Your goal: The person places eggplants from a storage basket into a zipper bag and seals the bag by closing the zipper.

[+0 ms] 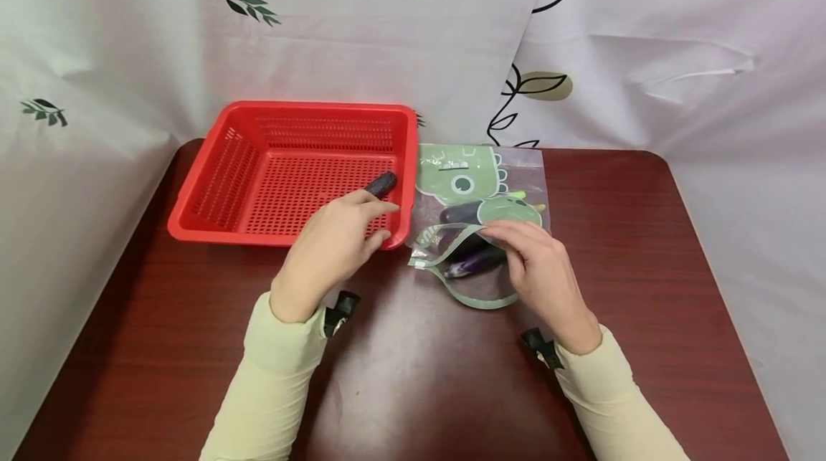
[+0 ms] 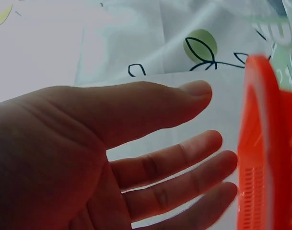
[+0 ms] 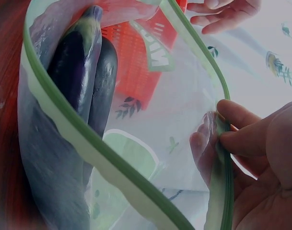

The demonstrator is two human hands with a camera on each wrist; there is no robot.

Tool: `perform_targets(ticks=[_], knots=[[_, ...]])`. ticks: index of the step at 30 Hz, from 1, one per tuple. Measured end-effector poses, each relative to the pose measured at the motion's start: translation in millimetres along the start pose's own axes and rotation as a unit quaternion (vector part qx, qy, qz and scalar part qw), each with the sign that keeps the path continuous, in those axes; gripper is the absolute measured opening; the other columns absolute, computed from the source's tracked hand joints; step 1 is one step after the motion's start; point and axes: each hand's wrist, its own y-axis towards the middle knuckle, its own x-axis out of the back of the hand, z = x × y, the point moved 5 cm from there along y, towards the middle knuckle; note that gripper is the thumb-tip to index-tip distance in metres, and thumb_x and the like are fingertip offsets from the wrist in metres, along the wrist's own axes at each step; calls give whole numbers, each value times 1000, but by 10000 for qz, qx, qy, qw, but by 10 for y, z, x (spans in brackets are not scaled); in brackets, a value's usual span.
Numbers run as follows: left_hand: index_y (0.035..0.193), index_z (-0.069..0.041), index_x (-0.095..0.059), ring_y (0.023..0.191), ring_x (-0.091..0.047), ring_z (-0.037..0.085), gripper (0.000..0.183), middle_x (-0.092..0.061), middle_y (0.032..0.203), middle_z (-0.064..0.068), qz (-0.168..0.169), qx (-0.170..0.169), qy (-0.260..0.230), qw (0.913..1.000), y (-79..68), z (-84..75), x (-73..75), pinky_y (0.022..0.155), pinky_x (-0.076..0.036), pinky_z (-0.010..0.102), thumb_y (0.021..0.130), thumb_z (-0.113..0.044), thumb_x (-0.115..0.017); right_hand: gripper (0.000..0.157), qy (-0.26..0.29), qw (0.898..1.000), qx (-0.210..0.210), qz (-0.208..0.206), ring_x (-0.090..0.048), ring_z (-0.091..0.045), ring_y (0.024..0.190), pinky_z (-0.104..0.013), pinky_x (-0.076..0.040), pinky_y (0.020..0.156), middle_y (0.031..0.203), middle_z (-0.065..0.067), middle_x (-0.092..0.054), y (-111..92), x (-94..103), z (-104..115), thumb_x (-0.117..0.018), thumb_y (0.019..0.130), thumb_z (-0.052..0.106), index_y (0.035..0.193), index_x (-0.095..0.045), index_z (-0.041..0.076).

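My left hand (image 1: 330, 240) hovers over the near right corner of a red plastic basket (image 1: 213, 235). Its fingers are spread loosely with nothing between them, as the left wrist view confirms. Beyond the fingertips, a dark elongated vegetable (image 1: 382, 183) lies in the basket, partly covered by the hand. A clear zip bag (image 1: 461, 163) with a green cartoon print lies right of the basket, its mouth gaping towards me. My right hand (image 1: 545, 271) pinches the upper edge of that mouth between thumb and fingers. Inside the bag are eggplants (image 3: 74, 72), purple-black and lying side by side.
The basket and bag rest on a dark reddish-brown table (image 1: 645, 267). White cloth (image 1: 361, 31) with leaf prints hangs behind the table and along its sides. Small black cameras are strapped at both wrists.
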Motion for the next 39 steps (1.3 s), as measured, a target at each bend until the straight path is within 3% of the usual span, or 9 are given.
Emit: perform_targets(ticks=[8, 18, 24, 28, 34, 39], knots=[[124, -9, -72, 87, -64, 29, 38, -66, 109, 12, 377, 218, 317, 9985, 85, 140, 110, 74, -53, 44, 87, -12, -77, 34, -31, 10000, -46, 53, -66, -22, 108, -34, -48, 96, 111, -4, -73, 8, 0, -5, -59, 89, -16, 106, -77, 7], [125, -10, -70, 82, -59, 27, 42, -64, 94, 10, 930, 409, 658, 9926, 250, 213, 190, 67, -50, 43, 84, -6, -74, 33, -50, 9999, -95, 88, -66, -22, 108, -33, -47, 96, 111, -3, -73, -8, -6, -13, -60, 89, -15, 106, -77, 7], [134, -9, -63, 94, -61, 27, 54, -66, 108, 12, 1423, 585, 881, 9842, 394, 271, 227, 81, -53, 45, 82, -12, -80, 34, -33, 9999, -80, 94, -66, -23, 108, -34, -48, 96, 111, -4, -73, -4, -10, -12, -59, 89, -16, 106, -77, 7], [141, -7, -57, 112, -61, 32, 65, -64, 126, 15, 1822, 733, 920, 9762, 500, 349, 267, 95, -50, 49, 81, -13, -82, 34, -16, 9999, -64, 84, -66, -22, 107, -34, -48, 95, 111, -3, -73, 1, -10, -7, -59, 89, -16, 106, -77, 7], [142, -7, -56, 114, -60, 33, 65, -62, 130, 16, 2274, 982, 841, 9652, 685, 503, 271, 97, -49, 50, 82, -13, -80, 34, -16, 9999, -52, 89, -67, -22, 108, -34, -48, 95, 112, -3, -73, 3, -9, -3, -59, 89, -16, 106, -77, 7], [145, -8, -53, 121, -56, 33, 70, -57, 138, 17, 2666, 1124, 681, 9548, 841, 681, 146, 98, -49, 51, 81, -16, -82, 34, -11, 9999, -89, 96, -66, -22, 108, -34, -48, 96, 112, -3, -73, 0, -12, -11, -59, 89, -16, 107, -77, 8]])
